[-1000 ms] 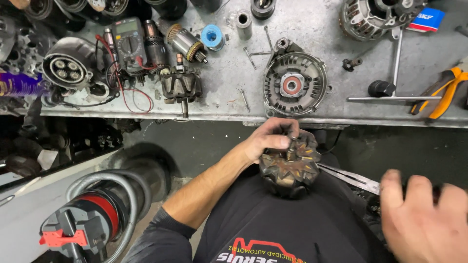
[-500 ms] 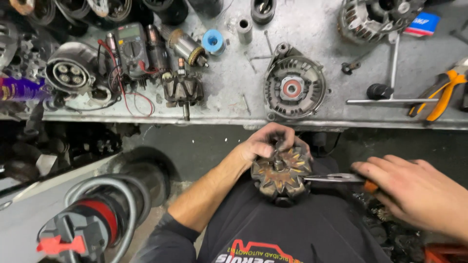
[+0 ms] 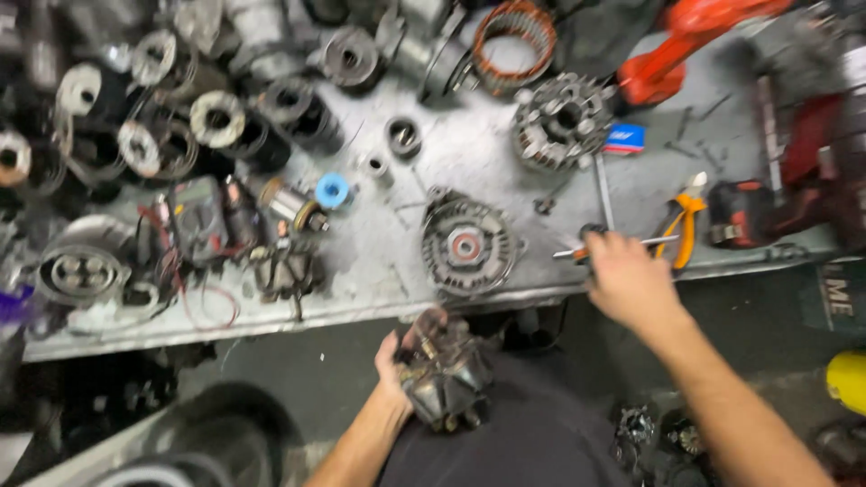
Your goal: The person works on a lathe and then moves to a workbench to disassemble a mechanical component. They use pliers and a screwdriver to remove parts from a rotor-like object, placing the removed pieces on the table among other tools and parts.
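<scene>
A grey metal workbench [image 3: 433, 158] fills the upper part of the head view, its front edge running just above the person's lap, and it is crowded with dismantled motor parts. Along its left and back stands a heap of round housings and wound coils [image 3: 216, 117], most of them blurred. At the right end lies a red power tool [image 3: 704, 45], with a dark red block [image 3: 744, 215] lower down near the bench edge. A toothed round casting [image 3: 561, 119] sits toward the back, and a round end housing with a red centre [image 3: 466, 247] lies close to the front edge, just above the left hand. Further left on the bench are a dark multimeter [image 3: 198, 216] with red leads and a small blue ring [image 3: 332, 190]. Orange-handled pliers [image 3: 683, 230] lie just right of the right hand. Below the bench edge, the left hand [image 3: 397, 370] is wrapped from the left side around a dark claw-pole rotor [image 3: 446, 374], gripping it over the lap, clear of the bench. The right hand [image 3: 627, 280] reaches up to the bench edge with its fingers curled onto a thin metal tool [image 3: 613, 245] lying across the surface; motion blur hides whether it is fully gripped.
</scene>
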